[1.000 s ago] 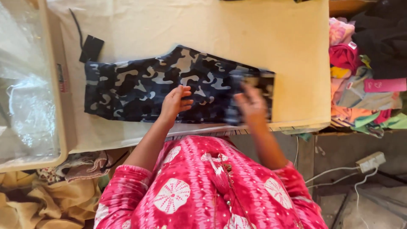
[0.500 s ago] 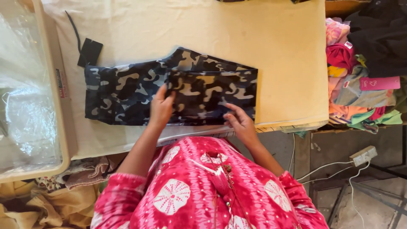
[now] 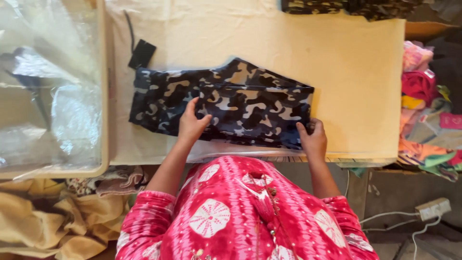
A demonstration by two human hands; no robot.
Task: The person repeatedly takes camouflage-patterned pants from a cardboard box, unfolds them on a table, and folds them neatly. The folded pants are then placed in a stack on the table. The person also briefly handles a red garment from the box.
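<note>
A dark camouflage garment (image 3: 231, 103) lies partly folded on the cream-covered table (image 3: 288, 43), its right part doubled over onto the middle. My left hand (image 3: 191, 124) presses flat on the left end of the folded layer. My right hand (image 3: 313, 139) grips the garment's lower right corner near the table's front edge, fingers curled over the cloth. My red and pink patterned sleeves fill the bottom of the view.
A small black device (image 3: 142, 54) with a cable sits at the garment's upper left. Clear plastic bags (image 3: 48, 86) lie on a tray at left. Colourful clothes (image 3: 428, 110) are piled at right. More camouflage cloth (image 3: 346, 6) lies at the table's far edge. A power strip (image 3: 433, 208) lies on the floor.
The garment's right end has been folded over to the left. My right hand came down to the lower right corner; my left hand settled on the folded layer's left end.
</note>
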